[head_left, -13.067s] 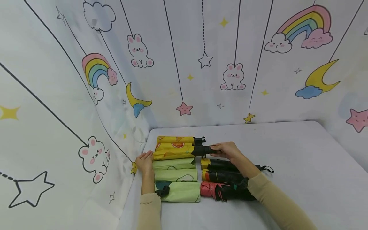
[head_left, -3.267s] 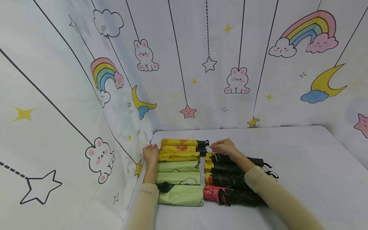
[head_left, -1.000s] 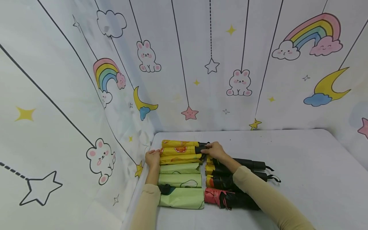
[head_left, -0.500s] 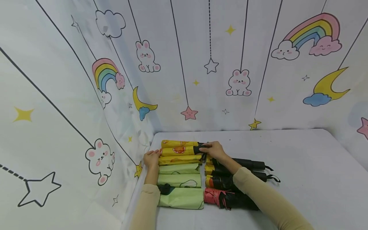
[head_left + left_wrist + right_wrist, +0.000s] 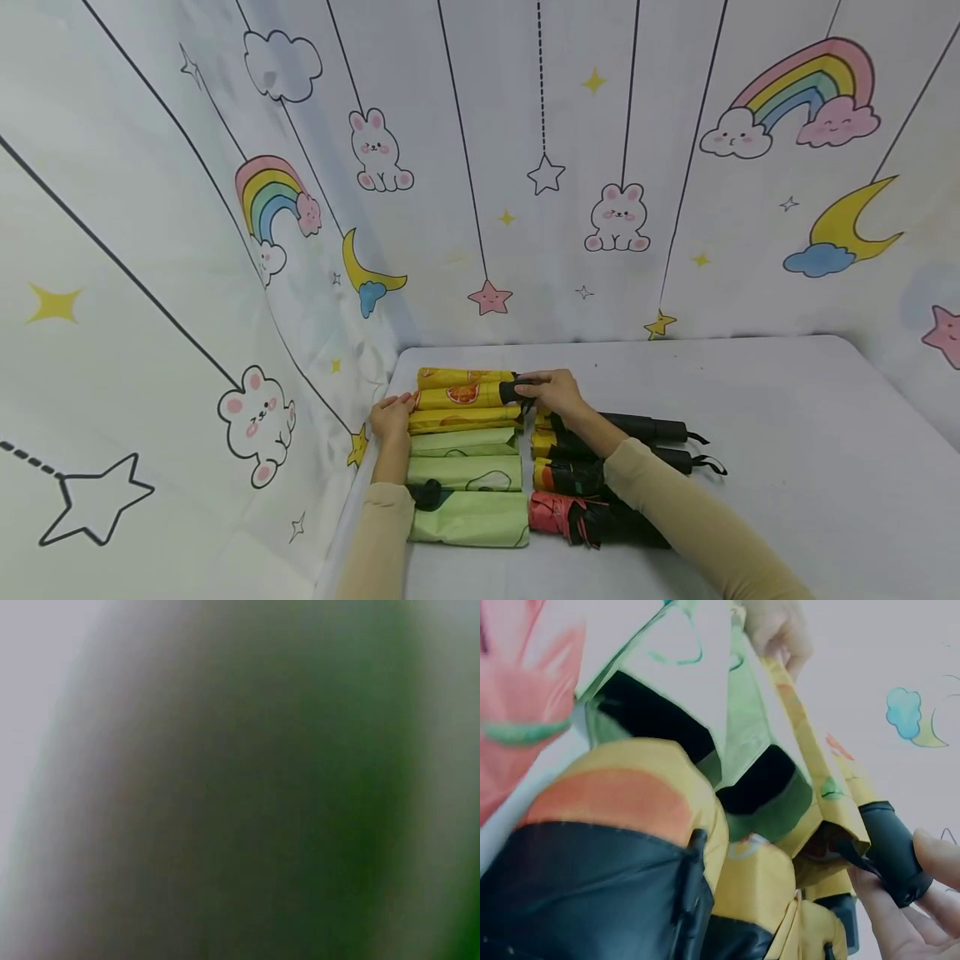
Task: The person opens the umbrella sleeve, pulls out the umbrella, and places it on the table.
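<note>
My right hand (image 5: 561, 398) pinches the black handle (image 5: 892, 840) of a folded umbrella in a yellow orange-print sleeve (image 5: 457, 397), second from the back. At the sleeve's other end, my left hand (image 5: 392, 415) grips the fabric with its fingertips. Behind it lies another sleeved yellow umbrella (image 5: 467, 379), its handle mostly hidden by my right hand. Just in front is a flat yellow sleeve (image 5: 465, 419), its open mouth showing in the right wrist view. The left wrist view is a dark blur.
Green avocado-print sleeves (image 5: 465, 473) lie in the left row, nearer me. Alongside on the right are several black-and-yellow umbrellas (image 5: 648, 428) and a red-and-black umbrella (image 5: 551, 512), partly under my right forearm. A printed cloth wall (image 5: 420, 250) borders the white table (image 5: 780, 467).
Since 13 seconds ago, one more black-and-yellow umbrella lies in the right row, and the front yellow sleeve lies flat. My right hand has since come onto the second umbrella's handle.
</note>
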`<state>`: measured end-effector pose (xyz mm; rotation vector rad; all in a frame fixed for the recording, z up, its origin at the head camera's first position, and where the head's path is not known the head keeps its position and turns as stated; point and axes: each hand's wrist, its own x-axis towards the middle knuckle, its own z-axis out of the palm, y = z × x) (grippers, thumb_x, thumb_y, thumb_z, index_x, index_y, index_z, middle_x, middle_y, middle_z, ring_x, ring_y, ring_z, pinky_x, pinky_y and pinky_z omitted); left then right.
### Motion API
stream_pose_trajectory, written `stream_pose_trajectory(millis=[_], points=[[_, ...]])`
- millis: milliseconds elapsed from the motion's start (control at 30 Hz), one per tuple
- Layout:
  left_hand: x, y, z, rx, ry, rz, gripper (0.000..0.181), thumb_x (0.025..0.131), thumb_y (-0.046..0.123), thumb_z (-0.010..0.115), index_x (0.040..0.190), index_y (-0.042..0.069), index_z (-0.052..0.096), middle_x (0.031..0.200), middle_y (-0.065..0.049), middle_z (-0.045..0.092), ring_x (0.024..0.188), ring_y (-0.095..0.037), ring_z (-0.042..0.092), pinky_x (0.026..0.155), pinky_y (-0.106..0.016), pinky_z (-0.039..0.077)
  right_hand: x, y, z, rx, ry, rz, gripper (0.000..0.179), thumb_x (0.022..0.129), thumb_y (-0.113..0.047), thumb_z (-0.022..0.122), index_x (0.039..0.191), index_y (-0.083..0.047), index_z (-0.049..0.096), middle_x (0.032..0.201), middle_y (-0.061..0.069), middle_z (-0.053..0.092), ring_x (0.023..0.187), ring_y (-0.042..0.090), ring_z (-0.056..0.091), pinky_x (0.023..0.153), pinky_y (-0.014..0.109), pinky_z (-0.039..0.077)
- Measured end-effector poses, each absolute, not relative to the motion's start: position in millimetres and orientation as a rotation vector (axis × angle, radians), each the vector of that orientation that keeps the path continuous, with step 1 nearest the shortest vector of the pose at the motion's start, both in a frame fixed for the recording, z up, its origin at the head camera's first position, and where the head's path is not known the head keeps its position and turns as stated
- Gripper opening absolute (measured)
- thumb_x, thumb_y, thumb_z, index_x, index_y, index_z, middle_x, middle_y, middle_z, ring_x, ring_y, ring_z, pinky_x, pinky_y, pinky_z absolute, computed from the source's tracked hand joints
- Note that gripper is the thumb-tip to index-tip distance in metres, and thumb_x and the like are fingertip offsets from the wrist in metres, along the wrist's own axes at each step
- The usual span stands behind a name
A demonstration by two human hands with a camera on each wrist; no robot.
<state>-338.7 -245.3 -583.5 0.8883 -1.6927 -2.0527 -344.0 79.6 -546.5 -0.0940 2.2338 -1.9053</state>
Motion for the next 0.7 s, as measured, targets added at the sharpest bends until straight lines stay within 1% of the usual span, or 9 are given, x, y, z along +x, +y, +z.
stream_pose_trajectory(millis=[67,267,300,333,433,500,533,567,700], points=[[-339.1,-246.2,-583.8,0.894,-1.687,-2.063,0.051,0.094,-0.012,0.069,0.141,-0.009,0.051,0.128,-0.027,0.067,0.117,-0.032,0.067,0.08,-0.019,0.059,-342.8,78.5,-543.9,-0.072,2.224,-1.917,0.036,0.092,-0.024,0.083,0.124,-0.008,0.077,0.135,0.02,0.066,0.101,0.026,0.073,0.095,0.054,0.058],[-340.9,-247.5,-585.3,0.907,-1.68,-2.082,0.051,0.094,-0.011,0.069,0.141,-0.009,0.051,0.129,-0.028,0.067,0.118,-0.033,0.067,0.082,-0.02,0.059,-342.7,78.7,-543.3,0.008,2.225,-1.897,0.031,0.092,-0.027,0.084,0.119,-0.013,0.08,0.131,0.016,0.069,0.094,0.022,0.073,0.092,0.047,0.06],[-339.3,-246.4,-583.8,0.896,-1.669,-2.094,0.05,0.095,-0.012,0.067,0.142,-0.01,0.05,0.13,-0.029,0.066,0.12,-0.034,0.067,0.085,-0.022,0.06,-342.9,79.3,-544.4,0.017,2.22,-1.896,0.031,0.091,-0.028,0.084,0.118,-0.013,0.08,0.133,0.016,0.068,0.095,0.022,0.073,0.094,0.047,0.059],[-338.8,-246.2,-583.6,0.891,-1.661,-2.104,0.05,0.095,-0.012,0.067,0.143,-0.01,0.049,0.13,-0.029,0.066,0.12,-0.034,0.067,0.086,-0.022,0.06,-343.0,80.0,-545.4,0.021,2.212,-1.9,0.031,0.091,-0.028,0.084,0.118,-0.013,0.081,0.135,0.016,0.067,0.096,0.023,0.073,0.095,0.047,0.058],[-336.8,-246.1,-583.2,0.899,-1.641,-2.119,0.049,0.096,-0.012,0.066,0.143,-0.01,0.049,0.131,-0.03,0.066,0.119,-0.033,0.067,0.085,-0.022,0.06,-343.0,81.4,-547.5,0.027,2.179,-1.923,0.032,0.09,-0.028,0.085,0.117,-0.011,0.081,0.15,0.019,0.057,0.105,0.027,0.071,0.099,0.049,0.057],[-335.0,-245.7,-582.3,0.898,-1.64,-2.119,0.049,0.096,-0.012,0.065,0.143,-0.01,0.049,0.13,-0.03,0.066,0.116,-0.032,0.068,0.083,-0.021,0.06,-343.2,82.0,-548.9,0.029,2.174,-1.931,0.032,0.09,-0.029,0.085,0.116,-0.01,0.081,0.156,0.021,0.049,0.11,0.029,0.07,0.099,0.049,0.057],[-336.3,-246.8,-583.7,0.907,-1.646,-2.113,0.049,0.095,-0.012,0.066,0.142,-0.01,0.05,0.13,-0.03,0.066,0.114,-0.031,0.07,0.079,-0.019,0.06,-343.2,82.3,-548.8,0.036,2.175,-1.933,0.031,0.09,-0.028,0.085,0.115,-0.01,0.081,0.157,0.021,0.047,0.111,0.029,0.07,0.099,0.048,0.057],[-336.5,-247.0,-583.9,0.907,-1.648,-2.11,0.05,0.095,-0.013,0.066,0.142,-0.01,0.05,0.13,-0.03,0.066,0.112,-0.03,0.07,0.078,-0.019,0.06,-343.2,82.4,-548.9,0.04,2.177,-1.934,0.03,0.091,-0.028,0.085,0.115,-0.01,0.081,0.158,0.022,0.046,0.111,0.029,0.07,0.099,0.049,0.057],[-336.5,-245.8,-582.6,0.899,-1.632,-2.114,0.051,0.093,-0.016,0.066,0.141,-0.011,0.05,0.128,-0.03,0.067,0.104,-0.025,0.074,0.078,-0.021,0.061,-342.8,83.8,-549.0,0.059,2.18,-1.937,0.031,0.09,-0.028,0.085,0.116,-0.012,0.081,0.155,0.022,0.05,0.1,0.025,0.074,0.101,0.051,0.056]])
